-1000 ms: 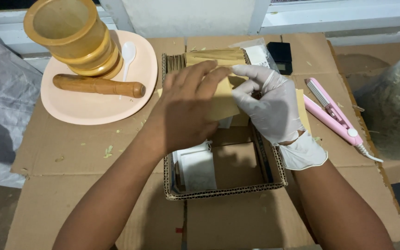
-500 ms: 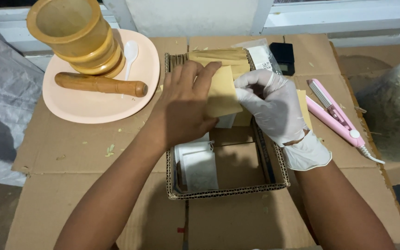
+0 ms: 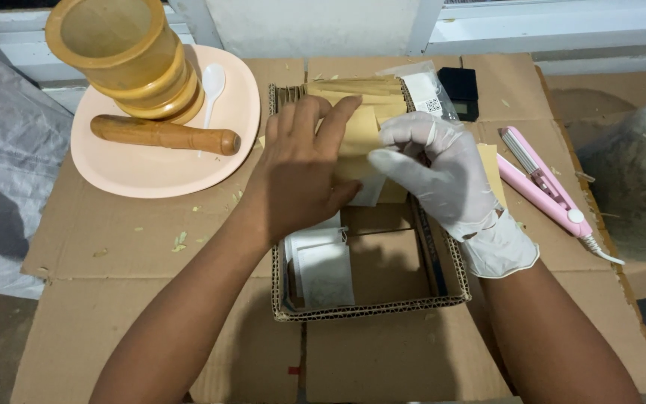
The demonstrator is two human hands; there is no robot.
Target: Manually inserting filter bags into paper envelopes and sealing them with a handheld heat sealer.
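Note:
My bare left hand (image 3: 297,176) and my right hand (image 3: 443,176) in a white glove meet over a shallow corrugated cardboard box (image 3: 371,308). Between them both hands hold a small tan paper envelope (image 3: 359,135); a white sachet (image 3: 368,191) hangs just under it, partly hidden by my fingers. The left hand's fingers lie flat across the envelope's face. The right hand pinches its right edge. More tan envelopes (image 3: 353,88) stand stacked at the box's far end. White filter sachets (image 3: 323,271) lie in the box's near left compartment.
A peach plate (image 3: 151,168) at the back left carries a wooden mortar (image 3: 125,56), a wooden pestle (image 3: 162,136) and a white plastic spoon (image 3: 211,86). A pink mini heat sealer (image 3: 543,187) lies to the right. A small black scale (image 3: 459,91) sits behind the box. Flattened cardboard (image 3: 128,254) covers the surface.
The envelope has sunk slightly toward the box and my right hand's fingers have shifted along its edge, its index finger now pointing left. The view has drifted a little.

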